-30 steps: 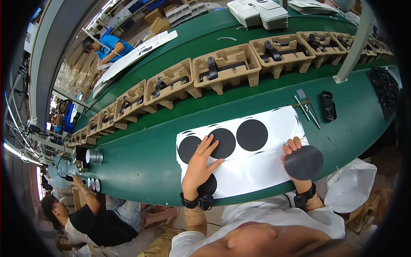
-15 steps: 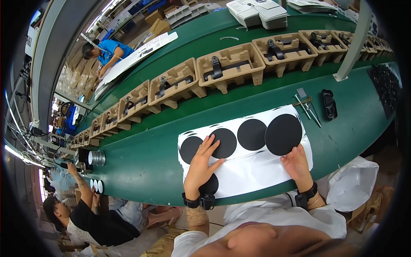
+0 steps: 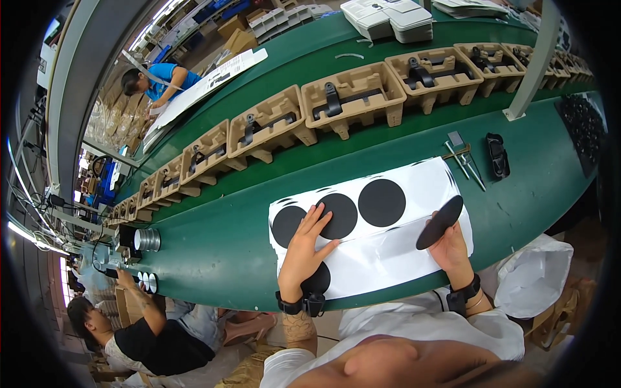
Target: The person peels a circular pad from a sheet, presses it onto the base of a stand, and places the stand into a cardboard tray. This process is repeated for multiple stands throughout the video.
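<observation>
A white backing sheet (image 3: 375, 258) carrying round black discs lies on the green bench. My left hand (image 3: 303, 255) rests flat on it with fingers stretched, its fingertips over a black disc (image 3: 341, 218). Another disc (image 3: 381, 203) sits to the right in the same row, and one (image 3: 285, 225) at the left end is partly behind my fingers. Between the thumb and fingers of my right hand (image 3: 451, 251) is a loose black disc (image 3: 441, 222), tilted steeply above the sheet's right end. Under my left wrist a further disc (image 3: 316, 279) is partly covered.
Brown moulded trays (image 3: 352, 97) with black strap-like parts line the green conveyor beyond the bench. Right of the sheet lie a small metal tool (image 3: 467, 161) and a black object (image 3: 497, 156). A grey post (image 3: 535, 64) stands at right. Co-workers (image 3: 139, 336) sit at left.
My right hand has turned the loose disc from nearly face-on to steeply tilted and drawn it nearer, off the row. My left hand stays put. The trays have shifted slightly right.
</observation>
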